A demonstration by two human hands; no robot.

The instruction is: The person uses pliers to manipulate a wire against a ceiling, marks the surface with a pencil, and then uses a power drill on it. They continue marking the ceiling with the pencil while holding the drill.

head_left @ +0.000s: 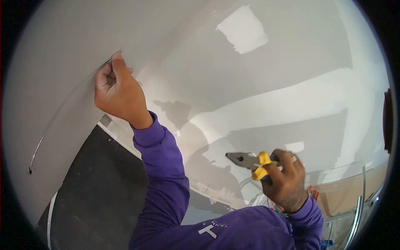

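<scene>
My left hand (121, 85) is raised at the upper left, thumb and fingers pinched on the end of a thin metal wire (68, 96). From my fingertips the wire curves down and left to a small dark hole or fixing (30, 171) in the grey surface. Held in my right hand (285, 179), at the lower right, is a pair of combination pliers (246, 159) with yellow and black handles. The jaws point left and are well apart from the wire. Whether the jaws are fully closed is hard to make out.
Grey plasterboard with white filler patches (243, 29) spreads behind my hands. A dark panel (104, 191) lies at the lower left, with a pale edge strip. Metal profiles (356, 221) and brown board (346, 193) stand at the lower right.
</scene>
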